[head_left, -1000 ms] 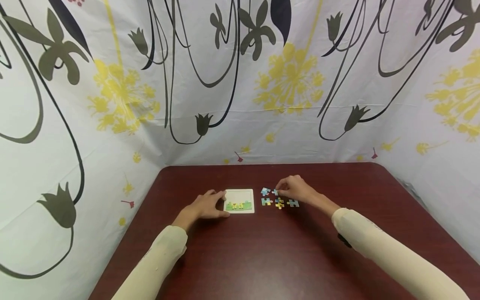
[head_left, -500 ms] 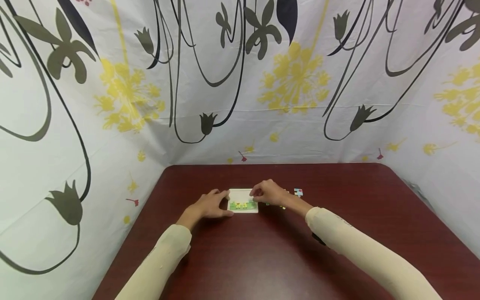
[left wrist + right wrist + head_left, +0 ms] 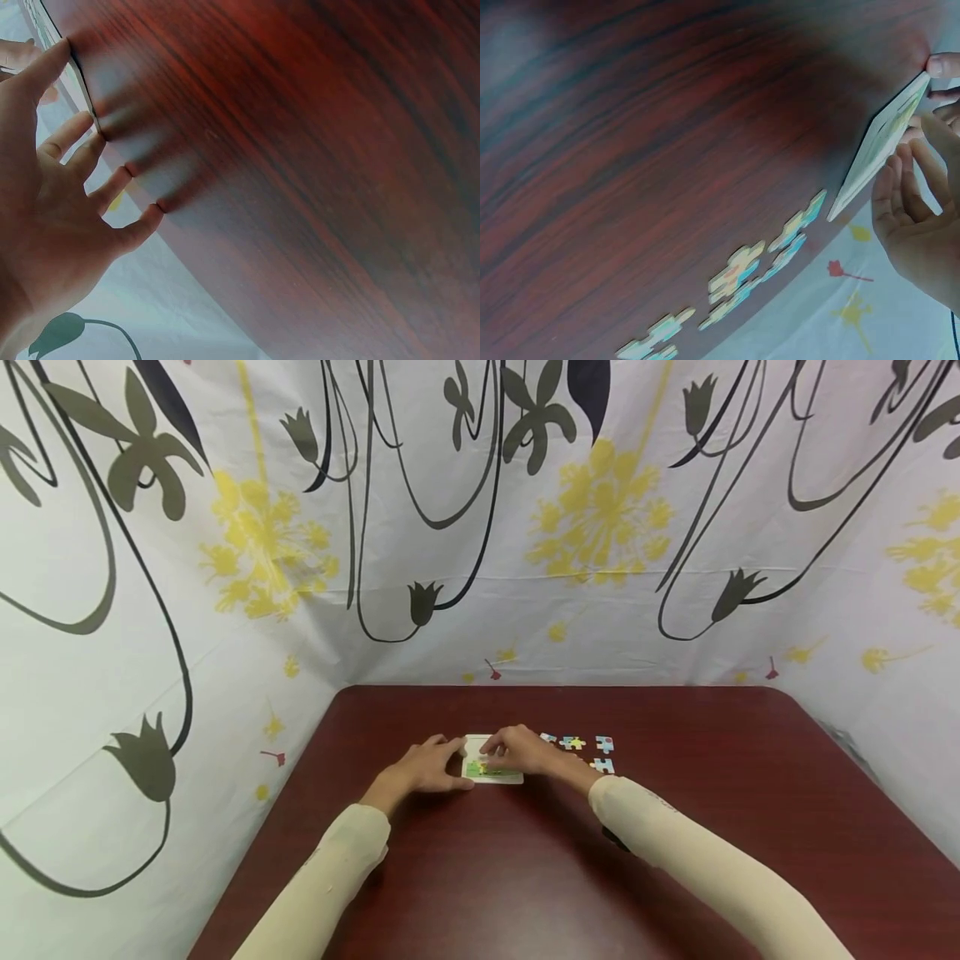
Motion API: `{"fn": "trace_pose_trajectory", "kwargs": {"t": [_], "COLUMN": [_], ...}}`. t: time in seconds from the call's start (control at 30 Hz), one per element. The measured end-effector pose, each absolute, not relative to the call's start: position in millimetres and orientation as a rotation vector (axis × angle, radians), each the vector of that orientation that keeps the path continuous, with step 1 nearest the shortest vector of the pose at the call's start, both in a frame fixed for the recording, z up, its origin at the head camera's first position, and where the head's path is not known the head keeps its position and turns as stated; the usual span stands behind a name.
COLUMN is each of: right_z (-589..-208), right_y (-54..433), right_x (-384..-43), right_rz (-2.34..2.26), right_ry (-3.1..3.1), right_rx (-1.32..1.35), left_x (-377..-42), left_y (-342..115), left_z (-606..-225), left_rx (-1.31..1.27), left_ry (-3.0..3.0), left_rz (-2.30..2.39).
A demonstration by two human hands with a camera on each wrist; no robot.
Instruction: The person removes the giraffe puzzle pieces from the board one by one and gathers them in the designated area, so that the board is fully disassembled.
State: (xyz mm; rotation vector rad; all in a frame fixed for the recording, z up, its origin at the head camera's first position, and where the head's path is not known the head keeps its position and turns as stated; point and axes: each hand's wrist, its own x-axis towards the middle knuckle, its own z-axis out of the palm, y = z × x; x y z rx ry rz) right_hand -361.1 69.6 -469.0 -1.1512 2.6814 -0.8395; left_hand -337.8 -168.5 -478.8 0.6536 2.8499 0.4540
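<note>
A small white puzzle tray [image 3: 476, 742] lies flat on the table, with green and yellow assembled pieces [image 3: 473, 770] along its near side. My left hand [image 3: 427, 768] holds the tray's left side, thumb at the near corner and fingers spread toward the far one; in the left wrist view, the outer fingertips rest on the tabletop. Over the tray, my right hand [image 3: 521, 749] pinches a small puzzle piece between thumb and fingers, lowered toward the green strip. The fingers mostly hide that piece, and the right wrist view shows them curled above the tray [image 3: 862, 165].
Several loose puzzle pieces [image 3: 573, 743] lie right of the tray, partly hidden behind the right forearm; the right wrist view shows these pieces [image 3: 736, 270] too. The dark red table [image 3: 480, 877] ends at a flower-printed white cloth [image 3: 480, 643] at the back and sides.
My right hand has moved left from the loose pieces to over the tray with a puzzle piece, then further across it. The left hand stays at the tray; the head view shifts slightly.
</note>
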Motion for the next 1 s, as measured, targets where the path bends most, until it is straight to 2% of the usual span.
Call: {"fn": "trace_pose_trajectory", "kwargs": {"t": [0.6,1.0], "right_z": [-471,-486], "right_y": [57,59], "right_x": [-364,-368], "right_rz": [-0.754,-0.875], "right_ry": [2.685,2.663], "right_rx": [-1.063,-1.153], "left_x": [-340,-339], "left_y": [-166,-168], "left_z": [-479,-479], "left_rx": [0.656,0.626], "left_ry": [2.855,2.851], "left_rz": [0.423,0.427]}}
